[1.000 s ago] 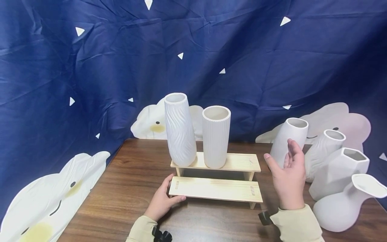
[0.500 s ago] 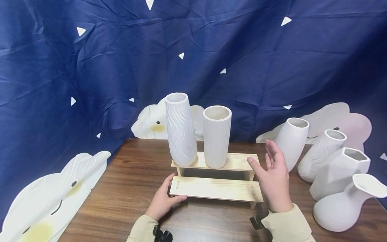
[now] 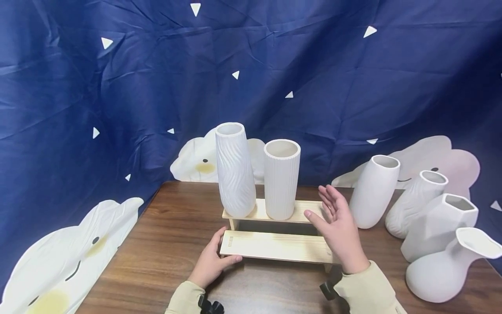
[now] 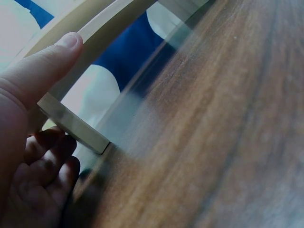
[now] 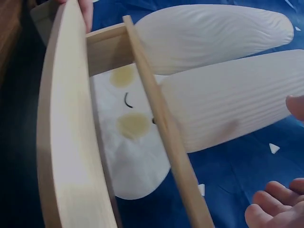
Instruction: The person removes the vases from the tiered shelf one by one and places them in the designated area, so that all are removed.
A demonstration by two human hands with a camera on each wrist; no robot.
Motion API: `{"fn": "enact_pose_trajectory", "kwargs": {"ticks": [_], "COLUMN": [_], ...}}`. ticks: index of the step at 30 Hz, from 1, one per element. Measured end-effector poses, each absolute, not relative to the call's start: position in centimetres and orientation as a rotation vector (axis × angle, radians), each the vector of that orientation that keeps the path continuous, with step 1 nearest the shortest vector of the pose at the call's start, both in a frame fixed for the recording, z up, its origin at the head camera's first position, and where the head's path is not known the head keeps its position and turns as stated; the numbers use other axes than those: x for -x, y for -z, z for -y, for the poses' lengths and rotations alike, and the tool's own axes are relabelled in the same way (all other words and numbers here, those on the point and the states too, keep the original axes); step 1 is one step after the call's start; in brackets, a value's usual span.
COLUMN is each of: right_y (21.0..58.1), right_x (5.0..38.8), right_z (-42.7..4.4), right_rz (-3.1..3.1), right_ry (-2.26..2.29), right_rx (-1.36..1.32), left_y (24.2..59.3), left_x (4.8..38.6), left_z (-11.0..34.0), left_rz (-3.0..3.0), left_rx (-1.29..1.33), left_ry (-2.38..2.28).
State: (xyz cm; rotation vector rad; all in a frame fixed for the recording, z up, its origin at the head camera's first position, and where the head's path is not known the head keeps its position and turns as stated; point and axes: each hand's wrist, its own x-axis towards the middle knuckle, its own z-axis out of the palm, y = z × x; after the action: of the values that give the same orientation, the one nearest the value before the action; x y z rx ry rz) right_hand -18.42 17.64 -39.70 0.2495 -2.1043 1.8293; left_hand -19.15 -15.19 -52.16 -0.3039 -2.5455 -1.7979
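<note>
A two-tier wooden stand [image 3: 274, 247] stands on the brown table. My left hand [image 3: 209, 265] grips the left end of its lower board, with the thumb on the front edge and the fingers around the side [image 4: 14, 118]. My right hand [image 3: 342, 229], fingers apart and holding nothing, hovers by the stand's right end and hides part of it. On the upper board, a tall swirl-patterned vase [image 3: 236, 176] and a ribbed vase [image 3: 281, 187] are upright side by side. In the right wrist view, the ribbed vase [image 5: 228, 102] is nearer my curving fingers [image 5: 275, 206].
Several white vases line the table's right side: a smooth one [image 3: 375, 192], a textured one [image 3: 413, 205], a faceted one [image 3: 437, 229] and a round-bellied one with a flared mouth [image 3: 437, 277]. Behind the table hangs a blue cloth [image 3: 251, 56] with white triangles and clouds.
My right hand has moved left, away from the smooth vase on the right, to the stand's right end. My left hand and the stand have stayed in place.
</note>
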Motion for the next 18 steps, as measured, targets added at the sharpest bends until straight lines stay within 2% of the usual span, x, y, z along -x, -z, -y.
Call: {"fn": "enact_pose_trajectory", "kwargs": {"ticks": [18], "right_y": [40.3], "right_x": [21.4], "right_z": [-15.8], "right_rz": [2.326], "right_ry": [-1.798], "right_rx": [-0.409], "left_y": [52.1], "left_x": [19.1], "left_z": [15.1], "left_rz": [2.541], "left_rx": [0.305], "left_ry": [1.809]}}
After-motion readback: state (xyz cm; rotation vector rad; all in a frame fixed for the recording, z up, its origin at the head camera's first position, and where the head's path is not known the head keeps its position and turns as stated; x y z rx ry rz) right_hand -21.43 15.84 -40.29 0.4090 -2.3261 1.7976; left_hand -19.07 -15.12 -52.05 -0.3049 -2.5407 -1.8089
